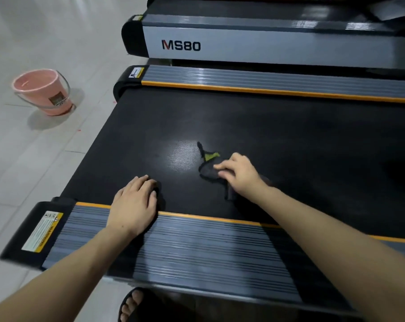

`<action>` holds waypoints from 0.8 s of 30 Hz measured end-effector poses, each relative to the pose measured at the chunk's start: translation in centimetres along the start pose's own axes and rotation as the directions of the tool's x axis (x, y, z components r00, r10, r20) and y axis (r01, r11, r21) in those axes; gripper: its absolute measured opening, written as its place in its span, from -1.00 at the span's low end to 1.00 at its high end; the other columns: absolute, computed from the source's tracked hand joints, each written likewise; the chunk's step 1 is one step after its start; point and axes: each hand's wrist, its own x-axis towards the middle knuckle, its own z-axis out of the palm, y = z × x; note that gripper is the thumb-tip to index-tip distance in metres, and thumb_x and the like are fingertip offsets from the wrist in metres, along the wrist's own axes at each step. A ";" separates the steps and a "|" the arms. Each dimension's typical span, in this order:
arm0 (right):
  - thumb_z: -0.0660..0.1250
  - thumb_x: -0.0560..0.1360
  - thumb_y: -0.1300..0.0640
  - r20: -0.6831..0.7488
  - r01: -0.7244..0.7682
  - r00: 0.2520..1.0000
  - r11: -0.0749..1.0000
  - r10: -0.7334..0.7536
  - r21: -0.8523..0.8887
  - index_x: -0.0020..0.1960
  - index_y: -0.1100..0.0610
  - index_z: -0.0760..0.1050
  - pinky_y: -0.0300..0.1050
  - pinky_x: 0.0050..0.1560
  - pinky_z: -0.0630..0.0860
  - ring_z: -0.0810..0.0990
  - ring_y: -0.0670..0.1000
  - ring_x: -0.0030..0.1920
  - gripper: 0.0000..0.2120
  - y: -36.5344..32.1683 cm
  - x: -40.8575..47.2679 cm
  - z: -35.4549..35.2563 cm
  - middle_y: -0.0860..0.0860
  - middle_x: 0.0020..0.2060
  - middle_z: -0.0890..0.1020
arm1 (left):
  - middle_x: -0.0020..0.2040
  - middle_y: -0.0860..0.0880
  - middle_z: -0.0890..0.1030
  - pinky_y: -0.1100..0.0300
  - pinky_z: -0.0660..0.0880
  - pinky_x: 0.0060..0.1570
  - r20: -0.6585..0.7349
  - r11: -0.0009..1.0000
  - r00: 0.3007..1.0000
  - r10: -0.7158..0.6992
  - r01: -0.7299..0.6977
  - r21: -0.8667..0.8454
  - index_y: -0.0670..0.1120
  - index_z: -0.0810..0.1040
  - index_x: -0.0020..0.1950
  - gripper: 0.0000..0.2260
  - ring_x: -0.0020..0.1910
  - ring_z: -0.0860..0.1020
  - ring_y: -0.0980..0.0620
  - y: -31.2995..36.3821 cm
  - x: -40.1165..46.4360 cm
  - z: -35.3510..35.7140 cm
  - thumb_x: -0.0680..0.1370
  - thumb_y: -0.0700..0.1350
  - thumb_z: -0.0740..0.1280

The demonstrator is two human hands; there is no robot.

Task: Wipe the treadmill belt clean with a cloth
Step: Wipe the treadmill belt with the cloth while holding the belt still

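Note:
The black treadmill belt [254,122] runs across the middle of the view, with a pale sheen of light on it near its centre. A dark cloth [207,163] with a green patch lies on the belt. My right hand [239,173] presses down on the cloth, fingers spread over it, and part of the cloth is hidden under the palm. My left hand [134,205] rests flat, palm down, across the belt's near edge and the orange strip, holding nothing.
A grey ribbed side rail [208,256] with an orange edge lies between me and the belt; another rail [266,81] borders the far side. A second treadmill marked MS80 [220,45] stands behind. A pink bucket [43,91] sits on the tiled floor at left. My sandalled foot [131,303] shows below.

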 end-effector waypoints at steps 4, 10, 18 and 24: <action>0.45 0.51 0.05 0.342 0.202 0.908 0.969 -0.241 0.144 0.12 -0.11 0.66 -0.34 0.08 0.37 0.47 -0.12 -0.02 -0.80 -2.8 -6.3 -0.9 -0.10 -0.11 0.47 | 0.48 0.02 0.46 -0.04 0.36 0.41 -0.017 0.999 0.999 0.034 -0.034 0.005 0.04 0.51 0.38 -0.63 0.53 0.33 -0.02 -1.4 0.2 -0.5 0.64 0.04 0.08; 0.33 0.54 -0.01 0.111 0.303 0.948 0.952 -0.297 -0.047 0.09 0.03 0.65 -0.05 0.03 0.48 0.49 0.09 -0.09 -0.79 -1.3 0.8 1.0 0.03 -0.13 0.47 | 0.54 0.04 0.39 -0.03 0.29 0.46 0.013 1.000 1.000 -0.012 0.012 -0.002 0.03 0.48 0.43 -0.63 0.58 0.25 -0.01 -2.1 -0.2 -0.1 0.65 0.01 0.14; 0.45 0.47 0.05 0.259 0.221 0.936 0.970 -0.239 0.098 0.09 -0.04 0.69 -0.19 0.03 0.43 0.47 -0.04 -0.10 -0.80 -5.9 -1.4 2.3 -0.02 -0.16 0.46 | 0.52 0.01 0.43 -0.04 0.28 0.44 0.016 0.997 0.997 -0.070 0.071 -0.014 0.03 0.48 0.43 -0.63 0.57 0.26 -0.05 -3.4 0.0 -1.3 0.62 -0.08 0.21; 0.40 0.53 0.07 0.219 0.379 0.902 0.925 -0.372 0.014 0.11 0.00 0.68 -0.24 -0.01 0.41 0.43 -0.03 -0.12 -0.82 -5.5 -0.3 3.8 -0.01 -0.16 0.46 | 0.49 0.00 0.45 -0.05 0.30 0.43 -0.010 0.991 0.991 -0.133 0.133 -0.018 0.03 0.53 0.38 -0.57 0.55 0.29 -0.05 -6.1 0.5 -1.4 0.57 0.01 0.09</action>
